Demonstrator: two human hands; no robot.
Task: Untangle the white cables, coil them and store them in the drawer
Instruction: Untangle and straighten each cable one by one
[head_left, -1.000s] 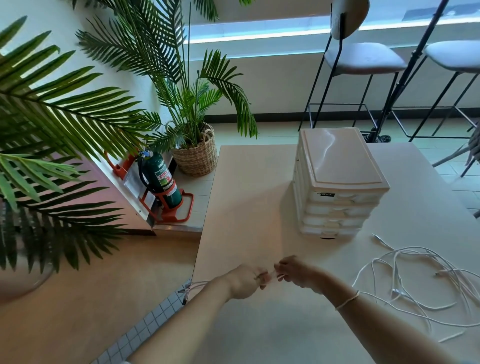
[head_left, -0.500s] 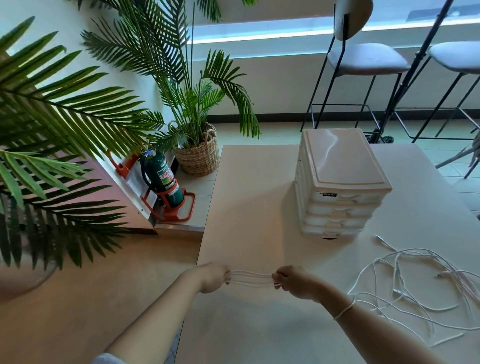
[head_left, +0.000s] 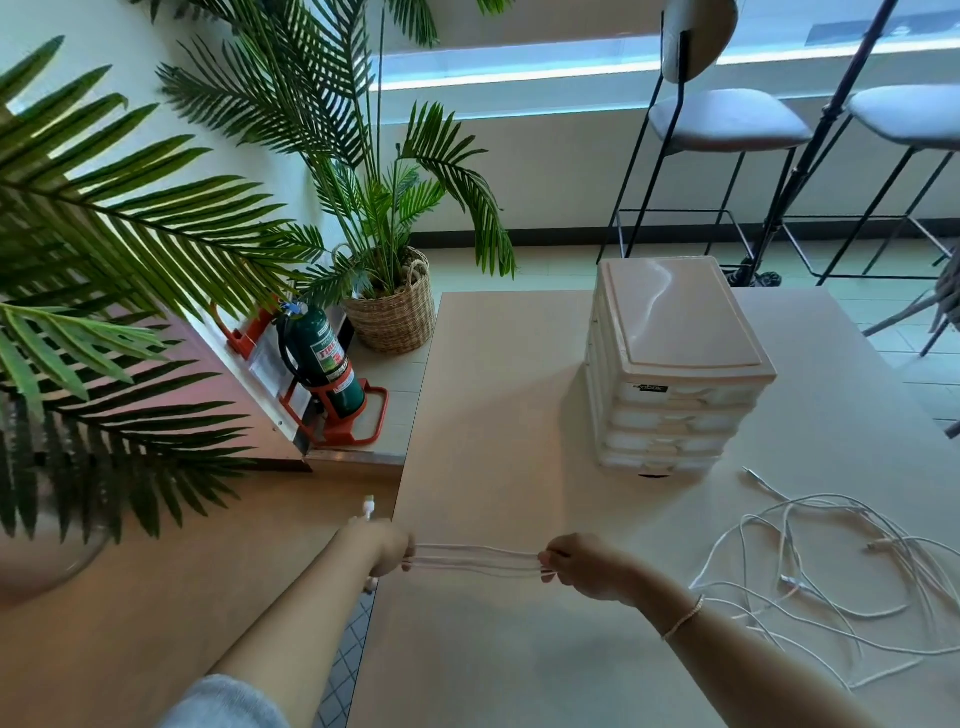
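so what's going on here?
A person is folding one white cable into loops, stretched between the left hand and right hand at the table's near edge. The other cables lie tangled on the table to the right. The drawer unit behind them has all drawers closed; nothing visibly stored yet.

The left hand (head_left: 382, 548) is hiding its own fingers behind its back, so how they are gripping the folded white cable (head_left: 478, 557) is not showing (only a plug end is poking up above it). The right hand (head_left: 589, 566) is covering that cable's other end. The loose cable tangle (head_left: 841, 577) is running off the right edge. The drawer unit (head_left: 670, 374) is showing a label too small to read, and its drawer fronts are blurring together.
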